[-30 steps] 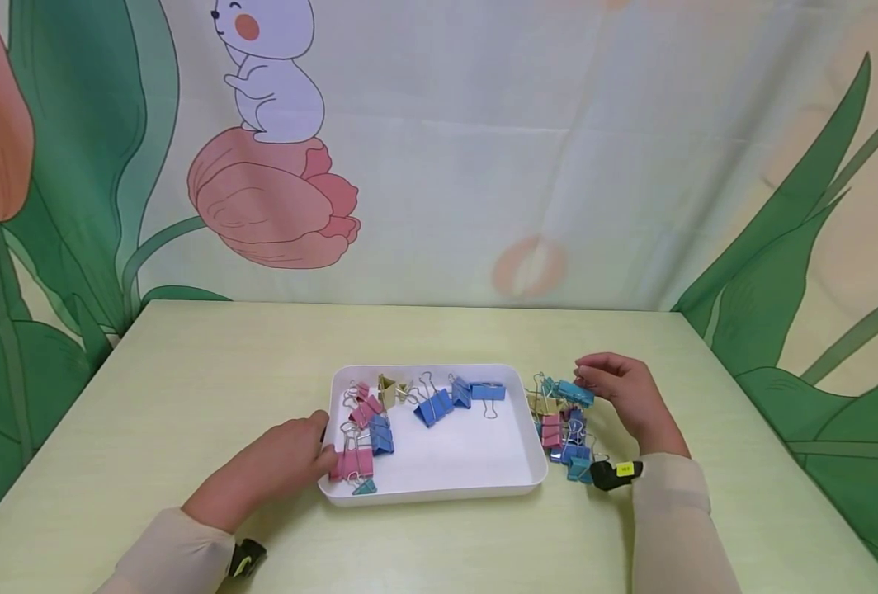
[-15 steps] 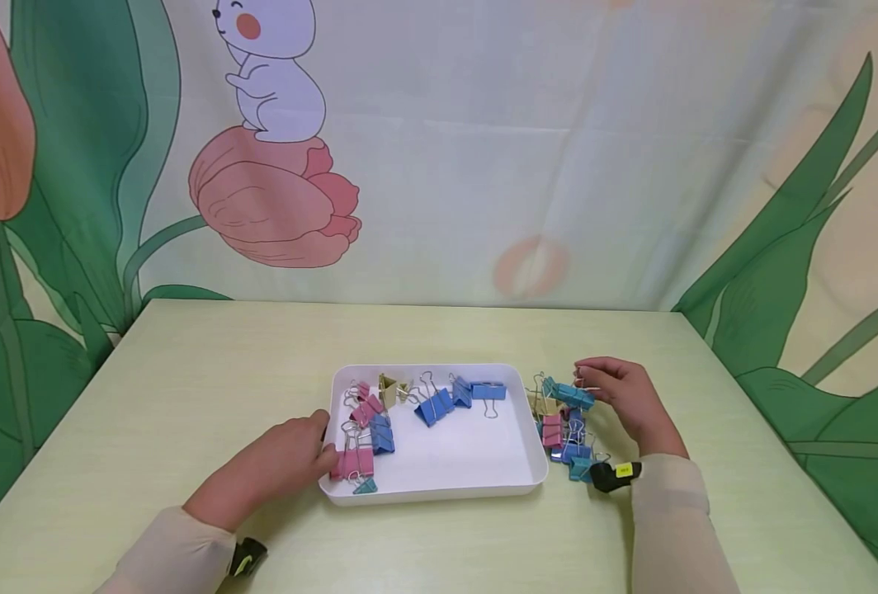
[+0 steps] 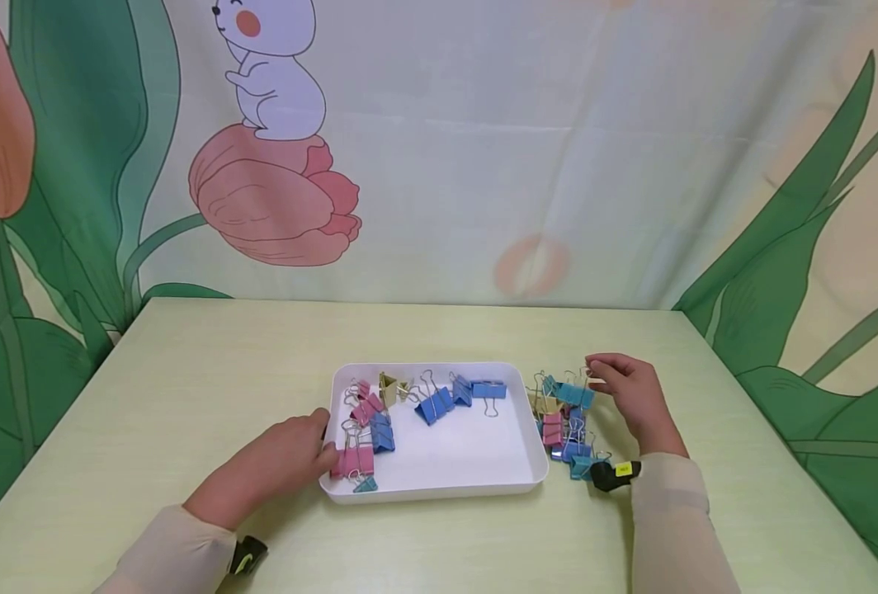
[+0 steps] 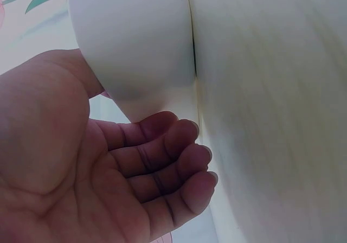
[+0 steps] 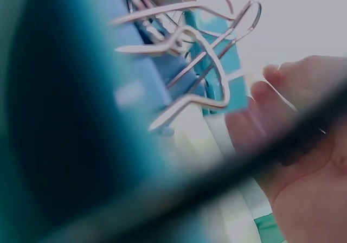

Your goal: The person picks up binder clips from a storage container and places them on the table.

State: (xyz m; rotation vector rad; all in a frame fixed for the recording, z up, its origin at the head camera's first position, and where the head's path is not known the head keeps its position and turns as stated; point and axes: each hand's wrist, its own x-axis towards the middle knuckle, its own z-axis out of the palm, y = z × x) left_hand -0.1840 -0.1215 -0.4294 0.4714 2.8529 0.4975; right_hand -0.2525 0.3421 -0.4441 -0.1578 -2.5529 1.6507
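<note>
Tray [image 3: 461, 458], one, gripped at its end by your left hand [image 3: 286, 455], likely for steadiness — teal clip [image 3: 573, 395], one, pinched by your right hand [image 3: 627, 394], well apart, probably for easier purchase on its handle [image 3: 585, 377].

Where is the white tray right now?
In the head view, the tray sits on the table, low and near the middle, between the left hand holding its left end and a pile of clips beside its right end.

The tray [image 3: 461, 454] looks like smooth plastic with a soft sheen. The binder clips [image 3: 435, 407] have painted-looking metal bodies and wire handles [image 5: 220, 72] (these bare and glossy). The counter [image 3: 261, 346] is smooth and matt, the backdrop [image 3: 446, 165] creased cloth, the sleeves [image 3: 672, 516] matt cloth.
</note>
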